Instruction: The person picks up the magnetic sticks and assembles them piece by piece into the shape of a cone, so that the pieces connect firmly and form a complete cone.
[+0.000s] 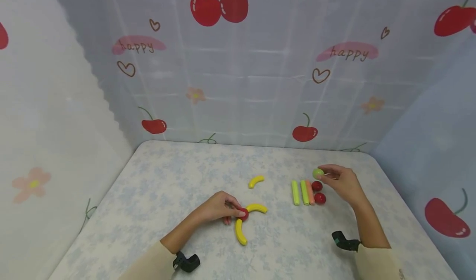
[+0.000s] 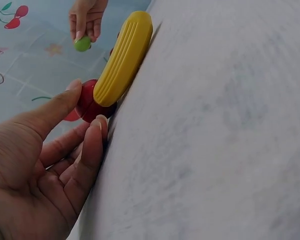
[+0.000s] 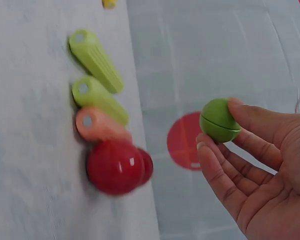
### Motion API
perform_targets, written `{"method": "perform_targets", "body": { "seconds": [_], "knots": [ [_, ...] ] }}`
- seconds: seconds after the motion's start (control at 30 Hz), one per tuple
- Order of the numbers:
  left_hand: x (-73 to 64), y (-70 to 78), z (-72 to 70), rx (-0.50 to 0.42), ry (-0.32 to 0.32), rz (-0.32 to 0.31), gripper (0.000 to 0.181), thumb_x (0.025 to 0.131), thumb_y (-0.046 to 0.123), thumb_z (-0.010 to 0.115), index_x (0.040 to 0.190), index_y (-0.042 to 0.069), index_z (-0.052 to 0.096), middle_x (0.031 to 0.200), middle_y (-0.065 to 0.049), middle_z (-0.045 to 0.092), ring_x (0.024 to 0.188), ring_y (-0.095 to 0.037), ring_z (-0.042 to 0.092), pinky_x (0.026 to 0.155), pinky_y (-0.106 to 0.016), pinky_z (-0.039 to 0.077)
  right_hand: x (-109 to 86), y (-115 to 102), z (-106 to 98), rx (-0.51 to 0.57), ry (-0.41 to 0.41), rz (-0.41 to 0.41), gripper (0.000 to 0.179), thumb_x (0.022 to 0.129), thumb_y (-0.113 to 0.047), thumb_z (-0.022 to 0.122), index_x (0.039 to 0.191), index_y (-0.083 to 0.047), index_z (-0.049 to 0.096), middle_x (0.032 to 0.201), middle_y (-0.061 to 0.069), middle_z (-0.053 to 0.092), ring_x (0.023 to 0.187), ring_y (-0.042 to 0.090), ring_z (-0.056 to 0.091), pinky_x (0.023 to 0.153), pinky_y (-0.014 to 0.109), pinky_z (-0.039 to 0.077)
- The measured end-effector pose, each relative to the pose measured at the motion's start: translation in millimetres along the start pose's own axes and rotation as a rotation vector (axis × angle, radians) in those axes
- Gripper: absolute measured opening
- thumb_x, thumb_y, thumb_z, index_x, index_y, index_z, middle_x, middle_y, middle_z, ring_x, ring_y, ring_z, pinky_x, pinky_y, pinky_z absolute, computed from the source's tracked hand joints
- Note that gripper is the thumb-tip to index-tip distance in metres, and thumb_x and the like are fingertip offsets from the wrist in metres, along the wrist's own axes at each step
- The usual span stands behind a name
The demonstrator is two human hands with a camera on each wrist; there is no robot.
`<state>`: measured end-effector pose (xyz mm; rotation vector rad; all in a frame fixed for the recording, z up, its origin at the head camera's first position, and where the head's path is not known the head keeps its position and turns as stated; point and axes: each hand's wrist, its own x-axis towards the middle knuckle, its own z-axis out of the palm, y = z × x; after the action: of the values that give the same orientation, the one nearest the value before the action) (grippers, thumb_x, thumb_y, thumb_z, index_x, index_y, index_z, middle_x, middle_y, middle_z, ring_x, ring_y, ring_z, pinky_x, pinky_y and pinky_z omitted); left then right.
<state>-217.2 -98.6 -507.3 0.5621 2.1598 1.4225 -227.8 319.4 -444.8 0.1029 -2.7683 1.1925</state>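
Between thumb and fingers, my left hand (image 1: 219, 207) pinches a red ball (image 1: 243, 214) low at the tabletop. Two curved yellow pieces meet that ball: one yellow piece (image 1: 257, 207) points right, the other (image 1: 241, 233) points toward me. In the left wrist view a ribbed yellow piece (image 2: 125, 60) overlaps the red ball (image 2: 87, 102). My right hand (image 1: 343, 183) pinches a green ball (image 1: 317, 173), which has a seam round its middle in the right wrist view. Beneath and beside it lie two red balls, the nearer red ball (image 1: 320, 198) and the farther one (image 1: 317, 186).
Left of the red balls stand two light green sticks (image 1: 295, 193) and an orange stick (image 1: 310, 192), side by side. A third curved yellow piece (image 1: 256, 181) lies farther back on the table (image 1: 178, 168). A cherry-printed curtain (image 1: 238, 77) rises behind the table's far edge.
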Motion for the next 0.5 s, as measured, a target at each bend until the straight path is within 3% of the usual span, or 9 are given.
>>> {"method": "perform_targets", "body": {
  "seconds": [0.27,0.5],
  "knots": [
    [-1.8,0.3,-4.5,0.053,-0.015,0.004,0.014,0.088,0.030,0.082,0.092,0.017,0.079,0.077,-0.004,0.075,0.053,-0.018,0.065,0.054,-0.031,0.057,-1.4,-27,33,0.068,-0.103,-0.078,0.038,0.093,-0.024,0.077,0.125,-0.004,0.069,0.115,0.013,0.072,0.095,0.027,0.070,0.079,0.038,0.057],
    [-2.2,3.2,-9.5,0.076,-0.032,0.001,0.014,0.088,0.030,0.082,0.089,0.017,0.078,0.075,-0.005,0.074,0.054,-0.018,0.065,0.055,-0.031,0.056,-5.2,-42,55,0.071,-0.155,-0.128,0.034,0.089,-0.019,0.081,0.118,-0.004,0.072,0.107,0.009,0.073,0.093,0.025,0.069,0.077,0.036,0.057]
  ]
}}
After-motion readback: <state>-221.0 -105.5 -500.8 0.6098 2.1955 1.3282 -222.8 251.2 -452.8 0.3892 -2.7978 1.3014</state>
